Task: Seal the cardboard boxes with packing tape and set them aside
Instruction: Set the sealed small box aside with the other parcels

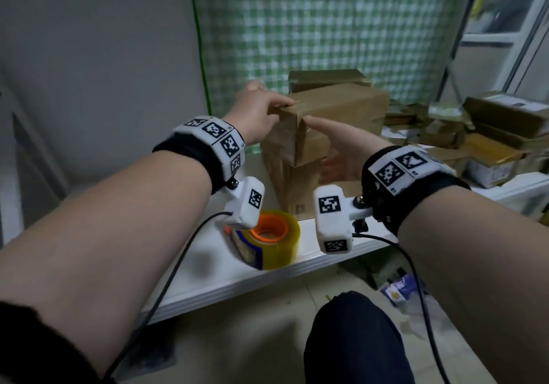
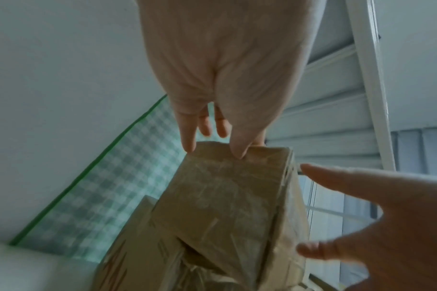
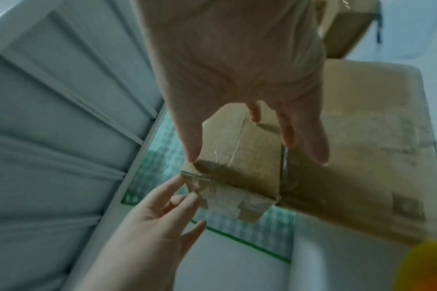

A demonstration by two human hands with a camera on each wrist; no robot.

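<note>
A small brown cardboard box (image 1: 335, 110) (image 2: 225, 206) (image 3: 237, 157), wrapped in clear tape, rests tilted on top of a larger cardboard box (image 1: 294, 187) (image 3: 362, 147) on the white table. My left hand (image 1: 261, 113) (image 2: 212, 88) (image 3: 150, 226) has straight fingers, their tips touching the small box's near left top corner. My right hand (image 1: 335, 149) (image 3: 237, 69) (image 2: 386, 226) is spread open against the box's near face, thumb tip on its front edge. A yellow packing tape roll (image 1: 276, 235) with an orange core lies on the table below my wrists.
Another box (image 1: 326, 79) stands behind the small one. Several cardboard boxes (image 1: 490, 134) are piled on the table's right. A green checked curtain (image 1: 312, 27) hangs behind. The table's front edge (image 1: 237, 282) runs above my knee (image 1: 350, 339).
</note>
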